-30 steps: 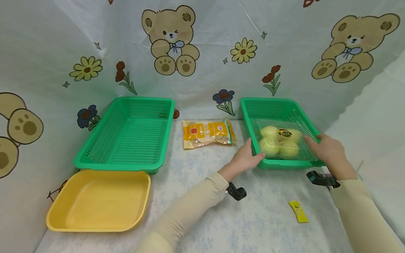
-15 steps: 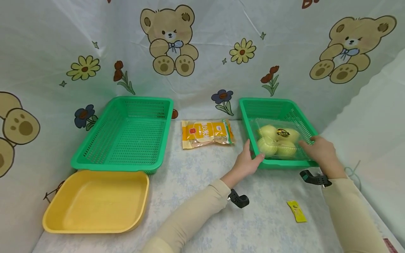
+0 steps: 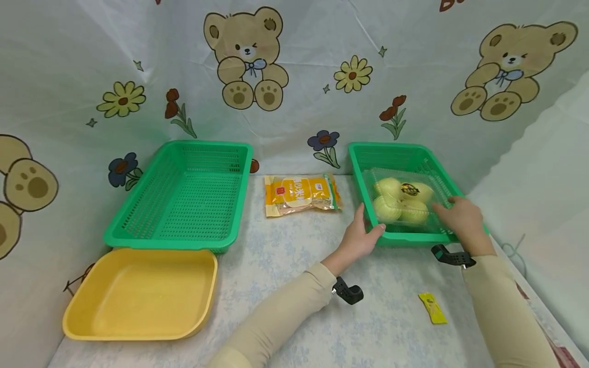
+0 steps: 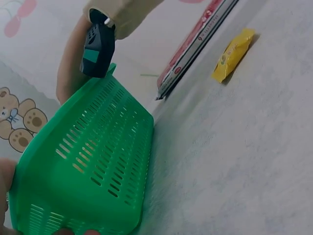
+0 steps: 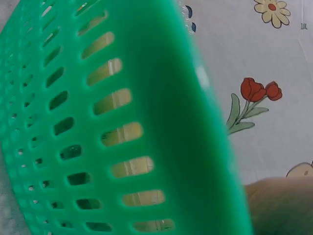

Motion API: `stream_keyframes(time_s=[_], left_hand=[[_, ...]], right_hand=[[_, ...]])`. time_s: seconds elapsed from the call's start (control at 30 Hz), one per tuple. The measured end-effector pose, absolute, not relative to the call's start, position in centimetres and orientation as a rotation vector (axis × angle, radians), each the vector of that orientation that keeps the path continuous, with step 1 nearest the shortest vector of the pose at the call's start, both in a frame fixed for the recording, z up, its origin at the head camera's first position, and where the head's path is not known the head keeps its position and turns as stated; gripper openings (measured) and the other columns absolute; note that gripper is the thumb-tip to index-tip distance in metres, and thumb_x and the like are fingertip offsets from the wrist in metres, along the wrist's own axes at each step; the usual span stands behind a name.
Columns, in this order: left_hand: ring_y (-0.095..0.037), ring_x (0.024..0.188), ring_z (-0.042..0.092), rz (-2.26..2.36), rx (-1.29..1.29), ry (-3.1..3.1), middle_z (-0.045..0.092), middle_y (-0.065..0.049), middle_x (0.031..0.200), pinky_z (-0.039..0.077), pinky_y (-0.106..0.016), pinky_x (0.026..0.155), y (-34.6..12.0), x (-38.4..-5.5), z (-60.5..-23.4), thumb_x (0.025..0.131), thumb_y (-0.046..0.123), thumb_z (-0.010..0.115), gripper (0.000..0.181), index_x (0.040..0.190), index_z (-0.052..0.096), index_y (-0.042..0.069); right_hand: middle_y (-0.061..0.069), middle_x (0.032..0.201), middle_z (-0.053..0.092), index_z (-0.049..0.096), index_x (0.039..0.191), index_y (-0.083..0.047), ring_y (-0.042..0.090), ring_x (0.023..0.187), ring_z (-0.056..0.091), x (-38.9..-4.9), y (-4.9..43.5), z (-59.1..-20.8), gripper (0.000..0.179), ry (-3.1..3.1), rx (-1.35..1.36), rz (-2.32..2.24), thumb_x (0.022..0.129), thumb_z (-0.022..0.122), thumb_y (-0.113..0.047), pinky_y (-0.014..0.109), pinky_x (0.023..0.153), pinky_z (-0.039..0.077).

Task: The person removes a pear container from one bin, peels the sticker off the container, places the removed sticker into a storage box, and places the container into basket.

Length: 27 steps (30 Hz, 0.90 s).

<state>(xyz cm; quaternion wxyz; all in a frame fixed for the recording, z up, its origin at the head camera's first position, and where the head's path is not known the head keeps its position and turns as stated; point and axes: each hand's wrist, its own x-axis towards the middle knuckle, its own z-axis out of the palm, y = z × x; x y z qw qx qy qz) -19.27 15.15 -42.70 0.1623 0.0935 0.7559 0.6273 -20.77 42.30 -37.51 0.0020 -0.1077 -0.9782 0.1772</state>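
Observation:
My left hand [image 3: 356, 237] grips the front left corner of the right-hand green basket [image 3: 416, 239], thumb over the rim. In the left wrist view its fingertips [image 4: 90, 232] show against the outer wall. Inside the basket sits a clear plastic pack [image 3: 405, 197] of several pale yellow-green round fruits with a black label. My right hand [image 3: 462, 220] reaches over the right rim, its thumb side at the pack's right edge; the other fingers are hidden, so I cannot tell whether they grip it. In the right wrist view the slotted basket wall [image 5: 63, 122] covers much of the frame.
Left of the basket lies an orange-and-yellow food bag [image 3: 301, 194]. A second green basket [image 3: 179, 244] and a yellow tub [image 3: 138, 337] stand at the left. A small yellow packet [image 3: 432, 308] lies in front, and a red-and-white flat package [image 4: 195, 44] lies at the right.
The fruit pack has shifted slightly backward and left in the basket. My right hand has moved a little left with it, while my left hand stays at the corner.

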Motion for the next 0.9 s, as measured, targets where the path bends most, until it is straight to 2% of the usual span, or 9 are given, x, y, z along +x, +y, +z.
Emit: stream_keyframes(time_s=[0.1, 0.17, 0.27, 0.33, 0.4, 0.5, 0.6, 0.8, 0.9], left_hand=[[-0.026, 0.145, 0.046, 1.836, 0.269, 2.145, 0.042, -0.011, 0.160, 0.049, -0.044, 0.109, 15.4, -19.2, -42.9, 0.103, 0.042, 0.057, 0.079, 0.165, 0.013, 0.022], [-0.027, 0.145, 0.046, 1.860, 0.283, 2.150, 0.042, -0.012, 0.161, 0.049, -0.044, 0.109, 15.5, -19.1, -43.1, 0.104, 0.042, 0.056, 0.078, 0.165, 0.013, 0.021], [-0.028, 0.142, 0.049, 1.886, 0.299, 2.149, 0.044, -0.014, 0.158, 0.052, -0.042, 0.105, 15.6, -19.1, -43.2, 0.104, 0.041, 0.055, 0.077, 0.165, 0.014, 0.020], [-0.029, 0.140, 0.051, 1.894, 0.302, 2.142, 0.046, -0.015, 0.157, 0.054, -0.042, 0.102, 15.7, -19.0, -43.4, 0.104, 0.041, 0.055, 0.076, 0.165, 0.014, 0.020], [-0.030, 0.138, 0.052, 1.898, 0.299, 2.127, 0.046, -0.015, 0.156, 0.055, -0.042, 0.100, 15.7, -18.8, -43.6, 0.104, 0.040, 0.055, 0.076, 0.165, 0.014, 0.020], [-0.030, 0.138, 0.052, 1.910, 0.289, 2.101, 0.044, -0.014, 0.157, 0.055, -0.041, 0.099, 15.8, -18.8, -43.8, 0.105, 0.040, 0.055, 0.075, 0.165, 0.014, 0.021], [-0.029, 0.135, 0.054, 1.932, 0.286, 2.079, 0.045, -0.014, 0.156, 0.055, -0.040, 0.097, 15.9, -18.9, -43.9, 0.105, 0.040, 0.055, 0.075, 0.165, 0.015, 0.022], [-0.027, 0.132, 0.055, 1.971, 0.259, 2.051, 0.047, -0.012, 0.153, 0.055, -0.039, 0.096, 15.9, -18.9, -44.1, 0.105, 0.040, 0.056, 0.073, 0.165, 0.016, 0.025], [-0.026, 0.129, 0.057, 1.985, 0.260, 2.036, 0.047, -0.011, 0.153, 0.056, -0.038, 0.094, 15.9, -18.9, -44.2, 0.105, 0.040, 0.055, 0.073, 0.165, 0.016, 0.025]], right_hand=[[0.047, 0.119, 0.052, 0.049, 0.128, 0.023, 0.052, 0.089, 0.058, -20.6, 41.9, -37.2, 0.074, -3.055, -0.326, 0.489, 0.105, 0.036, -0.047, 0.056, 0.072, 0.049], [0.042, 0.108, 0.054, 0.055, 0.107, 0.019, 0.047, 0.080, 0.057, -20.5, 41.6, -37.0, 0.068, -3.054, -0.328, 0.434, 0.105, 0.036, -0.046, 0.052, 0.066, 0.048], [0.043, 0.111, 0.053, 0.055, 0.093, 0.013, 0.048, 0.081, 0.057, -20.6, 41.4, -36.8, 0.065, -3.083, -0.348, 0.393, 0.105, 0.032, -0.047, 0.052, 0.065, 0.048], [0.044, 0.113, 0.052, 0.053, 0.094, 0.014, 0.049, 0.085, 0.057, -20.6, 41.5, -36.8, 0.067, -3.115, -0.382, 0.410, 0.105, 0.029, -0.048, 0.054, 0.069, 0.048], [0.048, 0.130, 0.045, 0.052, 0.117, 0.021, 0.058, 0.103, 0.054, -20.6, 41.6, -36.9, 0.078, -3.155, -0.426, 0.461, 0.105, 0.026, -0.051, 0.062, 0.081, 0.049], [0.051, 0.147, 0.026, 0.027, 0.145, 0.026, 0.068, 0.125, 0.036, -20.8, 41.7, -37.0, 0.092, -3.206, -0.490, 0.558, 0.104, 0.021, -0.056, 0.071, 0.099, 0.041], [0.051, 0.152, 0.015, 0.009, 0.150, 0.025, 0.070, 0.133, 0.024, -20.7, 41.8, -37.0, 0.097, -3.207, -0.523, 0.620, 0.103, 0.018, -0.059, 0.074, 0.106, 0.035], [0.051, 0.149, 0.025, 0.016, 0.150, 0.024, 0.065, 0.127, 0.037, -20.5, 41.6, -37.2, 0.092, -3.109, -0.497, 0.697, 0.105, 0.024, -0.055, 0.070, 0.096, 0.042], [0.049, 0.147, 0.032, 0.023, 0.150, 0.022, 0.065, 0.127, 0.038, -20.5, 41.7, -37.5, 0.086, -3.036, -0.514, 0.708, 0.105, 0.027, -0.052, 0.069, 0.098, 0.041]])
